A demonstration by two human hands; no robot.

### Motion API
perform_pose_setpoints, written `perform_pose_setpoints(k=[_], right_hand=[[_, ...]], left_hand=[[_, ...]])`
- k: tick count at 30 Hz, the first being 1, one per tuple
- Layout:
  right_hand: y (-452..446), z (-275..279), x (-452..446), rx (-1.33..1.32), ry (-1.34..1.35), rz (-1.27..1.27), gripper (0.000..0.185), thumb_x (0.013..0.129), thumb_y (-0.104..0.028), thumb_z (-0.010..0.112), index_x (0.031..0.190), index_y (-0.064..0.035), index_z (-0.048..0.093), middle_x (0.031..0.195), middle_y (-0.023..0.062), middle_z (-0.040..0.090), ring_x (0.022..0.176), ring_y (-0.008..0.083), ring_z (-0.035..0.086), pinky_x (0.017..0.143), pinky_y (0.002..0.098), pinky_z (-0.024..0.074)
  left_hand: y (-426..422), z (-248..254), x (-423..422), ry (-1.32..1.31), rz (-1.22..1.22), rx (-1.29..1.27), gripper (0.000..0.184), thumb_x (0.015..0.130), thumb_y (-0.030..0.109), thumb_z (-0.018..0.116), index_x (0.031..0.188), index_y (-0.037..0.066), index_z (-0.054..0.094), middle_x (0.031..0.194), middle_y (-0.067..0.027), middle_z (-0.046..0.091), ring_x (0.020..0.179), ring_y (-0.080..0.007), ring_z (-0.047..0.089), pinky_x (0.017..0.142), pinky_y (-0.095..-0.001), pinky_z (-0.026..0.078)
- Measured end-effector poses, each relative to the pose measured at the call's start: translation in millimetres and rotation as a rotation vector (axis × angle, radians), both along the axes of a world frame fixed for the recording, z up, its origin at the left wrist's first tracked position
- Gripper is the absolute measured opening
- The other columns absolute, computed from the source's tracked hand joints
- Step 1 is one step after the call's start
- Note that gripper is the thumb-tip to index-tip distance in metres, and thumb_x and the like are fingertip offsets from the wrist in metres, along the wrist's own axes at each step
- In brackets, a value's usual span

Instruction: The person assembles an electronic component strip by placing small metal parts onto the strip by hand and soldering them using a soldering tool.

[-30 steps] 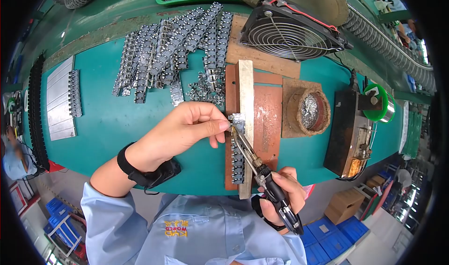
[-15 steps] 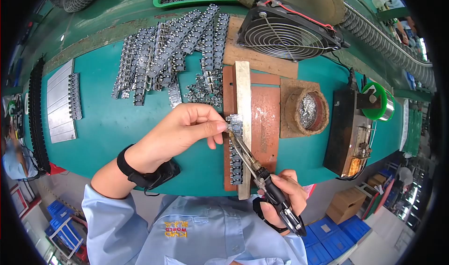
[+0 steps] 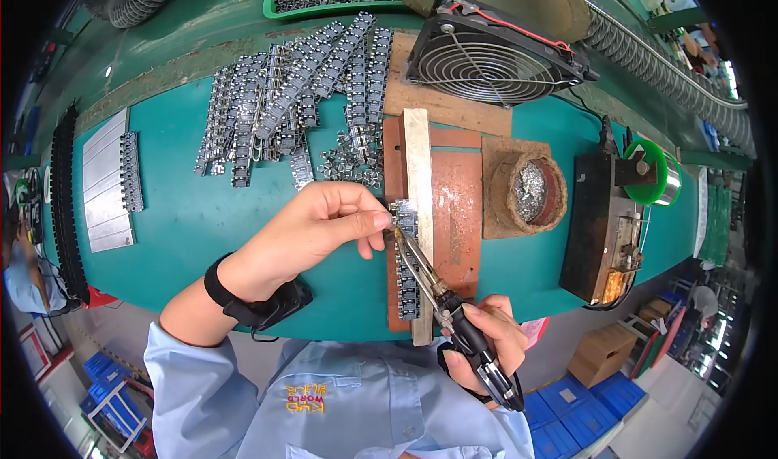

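Observation:
My right hand (image 3: 496,336) is wrapped round the black handle of a soldering iron (image 3: 468,328) with a thin metal tube alongside its shaft. The iron's tip touches or nearly touches the upper end of a strip of small circuit boards (image 3: 408,297). At that same end my left hand (image 3: 328,226) is closed, thumb and forefinger pinched; whatever lies between the fingertips is too small to make out. The strip lies along a pale straight bar (image 3: 419,155) on a reddish-brown board (image 3: 456,216).
Piled circuit board strips (image 3: 275,86) and small loose metal parts (image 3: 352,157) lie beyond my left hand. A fan (image 3: 494,58) stands at the back. To the right are a round pot (image 3: 531,192) of silvery scraps and a box (image 3: 596,232) with a green solder spool (image 3: 648,174).
The view has shifted very slightly. My right hand and the soldering iron's handle have moved a little to the left; the left hand keeps its pinch at the strip's end.

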State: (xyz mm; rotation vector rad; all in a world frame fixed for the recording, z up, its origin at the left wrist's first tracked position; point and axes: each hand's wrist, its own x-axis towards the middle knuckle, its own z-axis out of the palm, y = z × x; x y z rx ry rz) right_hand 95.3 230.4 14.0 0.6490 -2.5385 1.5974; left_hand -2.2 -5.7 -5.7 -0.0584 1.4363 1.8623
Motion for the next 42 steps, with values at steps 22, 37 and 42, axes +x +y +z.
perform_pose_setpoints(k=[22, 37, 42], right_hand=[[-4.3, -54.8, 36.7, -0.333, 0.114, -0.335, 0.050, 0.069, -0.005, 0.070, 0.104, -0.0089, 0.034, 0.077, 0.0084, 0.053, 0.075, 0.0214, 0.049, 0.079, 0.0380, 0.0367], [-11.5, -59.2, 34.3, -0.275, 0.221, -0.493, 0.042, 0.078, -0.021, 0.064, 0.106, -0.0073, 0.037, 0.073, 0.0049, 0.043, 0.072, 0.0171, 0.043, 0.071, 0.0318, 0.0358], [-11.4, -57.7, 33.7, -0.274, 0.203, -0.468, 0.042, 0.078, -0.022, 0.064, 0.106, -0.0066, 0.037, 0.073, 0.0052, 0.043, 0.071, 0.0166, 0.043, 0.069, 0.0303, 0.0359]], left_hand=[[1.0, 10.3, 3.8, 0.057, 0.010, -0.133, 0.013, 0.084, 0.016, 0.056, 0.084, 0.003, 0.057, 0.070, -0.0004, 0.058, 0.059, -0.0053, 0.049, 0.056, -0.0193, 0.040], [-3.6, 15.4, 9.7, 0.922, -0.015, -0.813, 0.016, 0.071, 0.001, 0.061, 0.087, 0.002, 0.057, 0.073, -0.0055, 0.052, 0.056, -0.0124, 0.047, 0.049, -0.0254, 0.037], [1.0, 13.8, 10.7, 0.935, -0.073, -0.858, 0.012, 0.072, 0.002, 0.059, 0.084, 0.003, 0.055, 0.077, -0.0102, 0.052, 0.061, -0.0253, 0.054, 0.056, -0.0383, 0.043]])
